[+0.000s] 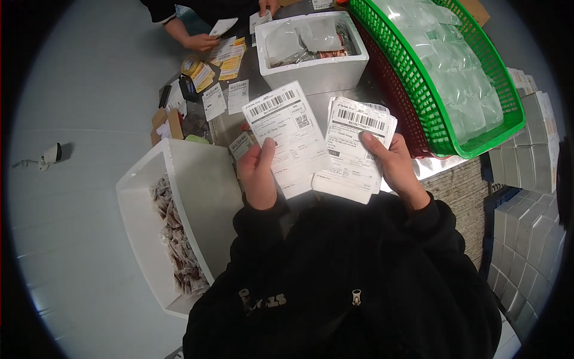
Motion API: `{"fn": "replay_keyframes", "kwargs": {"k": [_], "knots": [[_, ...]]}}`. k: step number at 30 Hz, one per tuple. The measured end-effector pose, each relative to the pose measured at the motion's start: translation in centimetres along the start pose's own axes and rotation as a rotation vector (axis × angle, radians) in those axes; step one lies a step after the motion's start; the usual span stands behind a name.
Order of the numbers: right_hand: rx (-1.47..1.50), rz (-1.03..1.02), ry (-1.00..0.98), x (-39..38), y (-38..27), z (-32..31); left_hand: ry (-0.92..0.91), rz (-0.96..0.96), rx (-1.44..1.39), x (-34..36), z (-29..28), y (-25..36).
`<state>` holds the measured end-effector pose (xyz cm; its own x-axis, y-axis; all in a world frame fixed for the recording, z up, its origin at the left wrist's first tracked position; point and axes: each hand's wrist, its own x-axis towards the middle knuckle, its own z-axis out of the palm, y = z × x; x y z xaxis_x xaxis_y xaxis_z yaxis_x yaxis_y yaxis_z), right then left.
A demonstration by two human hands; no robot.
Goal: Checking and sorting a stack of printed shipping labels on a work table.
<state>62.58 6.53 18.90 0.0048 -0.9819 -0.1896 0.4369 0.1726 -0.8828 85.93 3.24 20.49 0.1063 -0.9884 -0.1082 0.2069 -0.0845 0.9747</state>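
Note:
In my left hand [260, 176] is a white shipping label [293, 143] with a barcode, the thumb pressed on its left edge. My right hand [397, 167] grips a stack of similar shipping labels [350, 161], thumb on top and fingers behind. Both are held upright side by side in front of my chest, their inner edges close together. Just beyond them stands a white foam box [317, 75] with clear ice bags [320, 33] and packed goods inside. Further loose labels [238, 96] lie on the table to its left.
A green basket [445, 113] full of ice bags stands at the right. Left of me, a large white foam box [170, 179] holds several small packets [179, 245]. A co-worker's hand [202, 42] holds a paper across the table, near a tape roll [191, 64]. Stacked foam boxes [526, 251] rise at far right.

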Motion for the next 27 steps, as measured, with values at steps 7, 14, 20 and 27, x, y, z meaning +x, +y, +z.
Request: {"fn": "replay_keyframes", "kwargs": {"k": [7,14,20,27], "knots": [[0.029,0.125,-0.065,-0.1,0.7,0.6,-0.176,-0.175,-0.082,-1.7,1.4,-0.6],[-0.013,0.140,-0.065,-0.3,1.2,0.6,-0.166,-0.102,-0.058,-1.8,1.9,-1.6],[-0.135,0.054,0.036,-0.5,1.5,-1.0,0.057,0.072,0.100,0.2,0.5,-4.0],[-0.120,0.015,0.158,-0.6,1.6,-2.0,0.585,0.183,0.451,16.6,-12.2,-18.7]]}}
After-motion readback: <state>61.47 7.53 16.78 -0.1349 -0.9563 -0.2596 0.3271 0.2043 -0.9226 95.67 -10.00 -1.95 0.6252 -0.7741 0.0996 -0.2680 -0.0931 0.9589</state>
